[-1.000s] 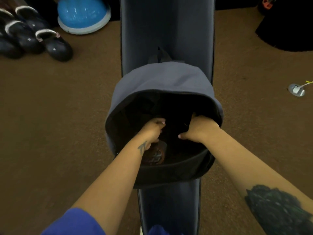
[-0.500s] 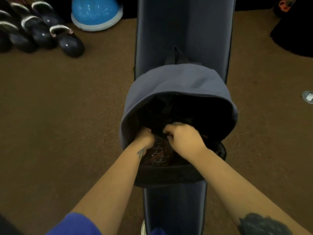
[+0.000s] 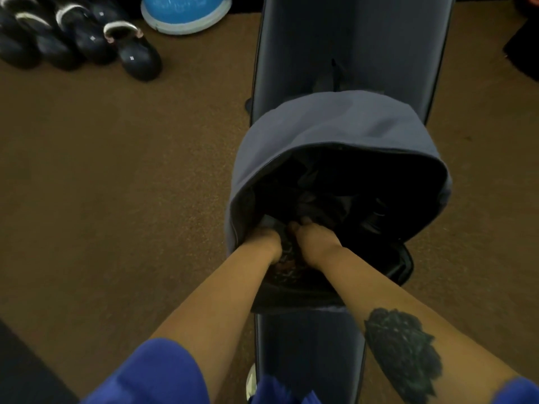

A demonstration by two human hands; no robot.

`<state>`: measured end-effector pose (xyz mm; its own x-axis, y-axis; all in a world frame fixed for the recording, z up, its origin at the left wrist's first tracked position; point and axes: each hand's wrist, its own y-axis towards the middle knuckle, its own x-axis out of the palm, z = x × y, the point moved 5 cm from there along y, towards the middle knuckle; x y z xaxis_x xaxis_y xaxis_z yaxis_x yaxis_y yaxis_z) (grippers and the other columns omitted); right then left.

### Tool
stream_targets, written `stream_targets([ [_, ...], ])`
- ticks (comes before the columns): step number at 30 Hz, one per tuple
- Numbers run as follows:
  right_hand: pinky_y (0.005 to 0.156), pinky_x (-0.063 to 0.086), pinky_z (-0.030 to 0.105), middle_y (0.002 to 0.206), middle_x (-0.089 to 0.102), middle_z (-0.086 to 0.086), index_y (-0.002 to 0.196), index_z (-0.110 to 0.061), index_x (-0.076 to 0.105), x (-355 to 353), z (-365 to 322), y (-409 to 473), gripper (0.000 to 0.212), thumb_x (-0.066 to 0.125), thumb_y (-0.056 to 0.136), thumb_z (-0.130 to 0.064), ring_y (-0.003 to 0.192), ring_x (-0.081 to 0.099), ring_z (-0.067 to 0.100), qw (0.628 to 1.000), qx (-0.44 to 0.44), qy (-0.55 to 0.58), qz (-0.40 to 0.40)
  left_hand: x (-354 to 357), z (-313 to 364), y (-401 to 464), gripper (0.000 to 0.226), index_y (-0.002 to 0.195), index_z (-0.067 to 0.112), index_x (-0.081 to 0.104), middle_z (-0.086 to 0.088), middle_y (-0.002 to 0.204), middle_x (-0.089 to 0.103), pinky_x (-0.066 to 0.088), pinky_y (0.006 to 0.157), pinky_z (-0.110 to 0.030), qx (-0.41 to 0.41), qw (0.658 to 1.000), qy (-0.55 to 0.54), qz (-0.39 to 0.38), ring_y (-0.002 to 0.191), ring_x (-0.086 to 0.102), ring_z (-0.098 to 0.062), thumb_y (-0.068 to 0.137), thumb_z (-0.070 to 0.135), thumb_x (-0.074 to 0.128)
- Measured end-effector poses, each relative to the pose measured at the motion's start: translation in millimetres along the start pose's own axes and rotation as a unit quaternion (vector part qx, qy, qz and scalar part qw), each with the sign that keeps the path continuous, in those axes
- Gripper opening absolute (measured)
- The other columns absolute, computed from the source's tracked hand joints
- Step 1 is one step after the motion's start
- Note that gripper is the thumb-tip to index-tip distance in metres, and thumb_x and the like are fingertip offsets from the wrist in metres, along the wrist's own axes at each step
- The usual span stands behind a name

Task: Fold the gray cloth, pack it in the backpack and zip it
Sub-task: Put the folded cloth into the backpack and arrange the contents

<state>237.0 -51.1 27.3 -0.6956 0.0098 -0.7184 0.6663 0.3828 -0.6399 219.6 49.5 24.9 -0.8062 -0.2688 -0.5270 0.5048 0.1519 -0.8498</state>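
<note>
The grey backpack (image 3: pixel 335 123) lies on a dark padded bench (image 3: pixel 350 39) with its mouth wide open towards me. Deep inside, dim grey folds of the cloth (image 3: pixel 318 204) show in the dark. Both of my hands are at the near left of the opening, almost touching. My left hand (image 3: pixel 264 239) grips the rim where the zipper track comes down, its fingers hidden inside. Beside it, my right hand (image 3: pixel 316 243) is curled and pinches the bag's edge. Whether it holds the zipper pull I cannot tell. A patterned lining (image 3: pixel 287 266) shows between my wrists.
The bench stands on brown carpet (image 3: pixel 116 199). Several black kettlebells (image 3: pixel 137 53) and a blue half-ball (image 3: pixel 186 10) sit at the far left. A dark object (image 3: pixel 525 51) is at the far right edge.
My hands were spread apart across the near rim. They have come together at its left side, and the right hand crossed leftward. The view shifted, so the backpack sits further right in the frame.
</note>
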Motion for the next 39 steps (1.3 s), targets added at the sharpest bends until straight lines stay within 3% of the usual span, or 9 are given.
stream_targets([
  [5,0.079,0.050,0.031,0.110,0.062,0.009,0.109,-0.015,0.058,3,13,-13,0.038,0.075,0.076,-0.015,0.099,0.060,0.024,0.988,0.022,0.144,-0.049,7,6,-8,0.028,0.117,0.003,0.058,-0.009,0.086,0.052,0.042,0.080,-0.031,0.038,0.997,0.063,-0.031,0.081,0.051,-0.024,0.091,0.010,0.051],
  [8,0.075,0.050,0.030,0.086,0.068,0.007,0.077,-0.014,0.062,6,27,-17,0.031,0.073,0.077,-0.042,0.081,0.062,0.020,0.952,0.072,0.284,-0.088,13,13,-17,0.028,0.116,-0.001,0.058,-0.015,0.102,0.059,0.046,0.088,-0.035,0.065,0.989,0.118,-0.057,0.092,0.057,-0.029,0.090,0.006,0.050],
  [13,0.082,0.048,0.031,0.124,0.061,0.015,0.124,-0.003,0.054,20,47,-8,0.057,0.057,0.088,-0.047,0.109,0.061,0.029,0.939,0.230,0.243,-0.080,17,13,-21,0.028,0.115,0.000,0.059,-0.019,0.108,0.059,0.046,0.089,-0.038,0.077,0.987,0.114,-0.086,0.096,0.057,-0.032,0.091,0.002,0.045],
  [17,0.074,0.041,0.025,0.131,0.055,0.010,0.134,-0.009,0.048,32,37,1,0.064,0.057,0.086,-0.051,0.115,0.056,0.026,0.945,0.224,0.204,-0.125,9,8,-17,0.027,0.115,-0.002,0.058,-0.016,0.098,0.056,0.044,0.081,-0.038,0.045,0.996,0.030,-0.077,0.084,0.055,-0.029,0.093,0.002,0.042],
  [19,0.059,0.039,0.021,0.126,0.059,0.007,0.131,-0.012,0.052,36,35,0,0.061,0.060,0.085,-0.050,0.108,0.059,0.023,0.938,0.239,0.214,-0.132,5,3,-11,0.022,0.107,-0.002,0.058,-0.014,0.086,0.052,0.044,0.072,-0.034,-0.016,0.996,-0.069,-0.050,0.074,0.053,-0.027,0.094,0.002,0.042],
  [22,0.038,0.029,0.020,0.104,0.063,0.005,0.123,-0.009,0.055,42,35,-5,0.053,0.061,0.086,-0.046,0.068,0.058,0.016,0.912,0.282,0.275,-0.111,2,-2,5,0.042,0.137,-0.002,0.033,-0.022,0.135,0.046,0.042,0.092,-0.036,-0.089,0.976,-0.196,0.035,0.120,0.050,-0.034,0.097,0.007,0.039],
  [30,0.072,0.045,0.028,0.122,0.061,0.011,0.125,-0.004,0.052,60,37,-4,0.063,0.067,0.081,-0.047,0.110,0.059,0.027,0.851,0.340,0.394,-0.076,16,-13,33,0.085,0.149,0.011,0.009,-0.016,0.149,0.031,0.037,0.107,-0.042,-0.133,0.916,-0.360,0.120,0.130,0.040,-0.034,0.086,0.019,0.065],
  [35,0.070,0.046,0.025,0.127,0.059,0.010,0.129,-0.004,0.049,53,39,-7,0.062,0.066,0.084,-0.041,0.115,0.057,0.025,0.865,0.318,0.379,-0.088,15,-22,45,0.043,0.139,0.002,0.039,-0.018,0.140,0.046,0.039,0.105,-0.038,-0.134,0.925,-0.333,0.125,0.127,0.046,-0.033,0.099,0.019,0.040],
  [39,0.081,0.047,0.030,0.128,0.057,0.014,0.130,-0.004,0.050,40,46,-4,0.062,0.074,0.079,-0.032,0.117,0.056,0.030,0.880,0.310,0.356,-0.045,15,-23,45,0.042,0.142,0.001,0.032,-0.016,0.147,0.040,0.038,0.102,-0.033,-0.155,0.910,-0.358,0.138,0.133,0.041,-0.029,0.103,0.014,0.023],
])
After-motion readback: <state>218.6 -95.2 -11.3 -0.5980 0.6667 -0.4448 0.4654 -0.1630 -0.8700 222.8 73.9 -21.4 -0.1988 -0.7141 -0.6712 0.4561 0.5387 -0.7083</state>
